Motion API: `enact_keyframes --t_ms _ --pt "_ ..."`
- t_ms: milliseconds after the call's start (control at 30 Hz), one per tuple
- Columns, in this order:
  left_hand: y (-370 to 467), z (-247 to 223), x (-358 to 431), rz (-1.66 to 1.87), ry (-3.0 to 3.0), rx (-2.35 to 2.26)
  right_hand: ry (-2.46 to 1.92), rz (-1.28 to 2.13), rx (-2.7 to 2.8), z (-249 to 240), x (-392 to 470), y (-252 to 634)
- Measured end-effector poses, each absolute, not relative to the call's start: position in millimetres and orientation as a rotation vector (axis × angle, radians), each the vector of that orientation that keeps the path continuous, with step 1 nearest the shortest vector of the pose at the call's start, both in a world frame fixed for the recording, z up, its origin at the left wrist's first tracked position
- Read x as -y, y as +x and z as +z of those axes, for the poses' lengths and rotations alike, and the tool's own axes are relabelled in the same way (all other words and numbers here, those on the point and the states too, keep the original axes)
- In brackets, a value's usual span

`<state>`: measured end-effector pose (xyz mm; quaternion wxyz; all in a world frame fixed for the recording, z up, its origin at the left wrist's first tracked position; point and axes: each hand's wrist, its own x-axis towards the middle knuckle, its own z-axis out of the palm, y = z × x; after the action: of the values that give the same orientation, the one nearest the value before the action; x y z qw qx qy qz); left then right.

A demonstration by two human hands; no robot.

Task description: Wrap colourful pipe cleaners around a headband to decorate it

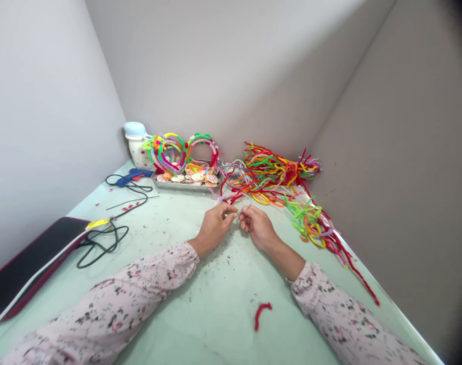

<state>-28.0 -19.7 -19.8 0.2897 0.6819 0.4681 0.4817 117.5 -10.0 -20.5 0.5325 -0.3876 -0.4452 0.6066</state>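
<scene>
Risks, as I judge them from my remote seat. One: slippage of the short green pipe-cleaner piece [233, 212], cause, very little of it to grip. Two: a pricked fingertip, cause, bare wire ends and no gloves. Three: snagging, cause, the heap of loose pipe cleaners [271, 170] lying just beyond the fingers. Four: a swept red offcut [258, 318], cause, its place near the right sleeve [339, 309].

Pose. Left hand [214, 225]: forearm in from lower left, thumb and forefinger pinched on the green piece. Right hand [258, 228]: forearm in from lower right, fingers curled, tips closed on a thin grey strand [250, 199]. Fingertips of both hands nearly meet over the pale green tabletop [200, 324], on the near side of the metal tray [185, 186]. Join between piece and strand: too small for me to confirm.
</scene>
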Motion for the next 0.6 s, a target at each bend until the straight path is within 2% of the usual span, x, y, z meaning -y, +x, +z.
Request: enact_keyframes --t_ms 600 --pt "-29.2 -15.9 19.8 1.207 1.916 -1.26 -0.966 1.354 1.153 -26.2 9.3 118.3"
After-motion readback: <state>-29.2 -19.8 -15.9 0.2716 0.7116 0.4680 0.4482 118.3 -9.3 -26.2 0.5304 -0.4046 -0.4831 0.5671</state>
